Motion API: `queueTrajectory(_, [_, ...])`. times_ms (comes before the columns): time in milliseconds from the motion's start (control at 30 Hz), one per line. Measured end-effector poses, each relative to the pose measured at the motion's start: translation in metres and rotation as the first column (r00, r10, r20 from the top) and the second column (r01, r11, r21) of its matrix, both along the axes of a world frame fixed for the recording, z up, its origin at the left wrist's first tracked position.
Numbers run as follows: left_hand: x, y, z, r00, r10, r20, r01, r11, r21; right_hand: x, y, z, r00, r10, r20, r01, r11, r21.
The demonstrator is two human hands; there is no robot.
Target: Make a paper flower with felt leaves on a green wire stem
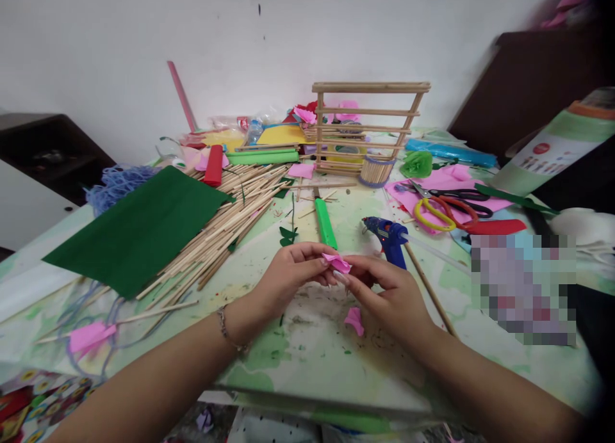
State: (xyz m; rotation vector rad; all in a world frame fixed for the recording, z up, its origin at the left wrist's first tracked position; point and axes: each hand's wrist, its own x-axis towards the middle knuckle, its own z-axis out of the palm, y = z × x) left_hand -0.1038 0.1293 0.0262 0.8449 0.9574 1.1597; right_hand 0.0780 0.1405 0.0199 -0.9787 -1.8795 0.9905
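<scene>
Between my two hands, just above the table, is a small crinkled piece of pink paper [337,262]. My left hand [295,267] pinches its left edge between thumb and fingers. The right edge sits in the pinch of my right hand [384,289]. A second pink paper piece [354,320] lies on the table just below my right hand. Beyond my fingertips rests a knife with a green handle [325,222]. A blue glue gun [388,235] lies to the right, near my right hand, with a clear glue stick in its back.
A pile of thin wooden sticks [230,219] and a dark green sheet [139,228] spread over the left. A wooden stick rack [369,86] stands at the back by a small stick cup [377,172]. Scissors [435,214] and a large bottle [552,148] are on the right.
</scene>
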Motion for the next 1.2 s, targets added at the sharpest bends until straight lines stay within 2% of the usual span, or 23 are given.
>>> queueTrajectory(167, [0.0, 0.001, 0.001, 0.998, -0.046, -0.037, 0.044, 0.998, -0.051, 0.001, 0.001, 0.0, 0.998, 0.018, 0.053, -0.017, 1.0, -0.006])
queueTrajectory(267, [0.002, -0.002, 0.001, 0.99, -0.025, -0.138, 0.031, 0.999, 0.036, 0.001, 0.001, -0.002, 1.0, -0.002, -0.021, -0.001, 0.987, -0.161])
queueTrajectory(367, [0.004, -0.006, 0.001, 0.968, 0.051, -0.245, -0.016, 0.99, 0.142, 0.0, 0.002, -0.002, 0.985, -0.014, -0.17, -0.049, 0.932, -0.36])
queueTrajectory(433, [0.004, -0.008, 0.002, 0.953, 0.096, -0.286, -0.03, 0.974, 0.226, -0.001, 0.004, -0.002, 0.969, -0.02, -0.245, -0.09, 0.898, -0.43])
queueTrajectory(567, [0.003, -0.01, 0.003, 0.947, 0.127, -0.296, -0.013, 0.933, 0.359, -0.003, 0.005, 0.0, 0.936, -0.057, -0.348, -0.144, 0.839, -0.525])
queueTrajectory(700, [0.001, -0.01, 0.006, 0.953, 0.137, -0.269, -0.012, 0.908, 0.419, -0.004, 0.004, -0.001, 0.862, -0.099, -0.498, -0.246, 0.776, -0.58])
queueTrajectory(800, [0.0, -0.01, 0.007, 0.934, 0.159, -0.32, 0.012, 0.881, 0.473, -0.005, 0.004, -0.001, 0.832, -0.096, -0.546, -0.31, 0.735, -0.602])
queueTrajectory(933, [-0.001, -0.01, 0.007, 0.872, 0.231, -0.431, 0.077, 0.806, 0.588, -0.004, 0.005, -0.001, 0.852, -0.079, -0.517, -0.296, 0.742, -0.601])
queueTrajectory(1000, [-0.002, -0.01, 0.007, 0.856, 0.242, -0.457, 0.099, 0.79, 0.605, -0.003, 0.005, 0.0, 0.853, -0.078, -0.516, -0.291, 0.748, -0.596])
queueTrajectory(1067, [-0.003, -0.01, 0.006, 0.872, 0.202, -0.446, 0.12, 0.795, 0.595, -0.003, 0.005, 0.0, 0.856, -0.086, -0.51, -0.275, 0.759, -0.59])
queueTrajectory(1200, [-0.004, -0.011, 0.005, 0.945, 0.022, -0.326, 0.16, 0.839, 0.521, -0.003, 0.005, 0.0, 0.89, -0.092, -0.448, -0.191, 0.815, -0.547])
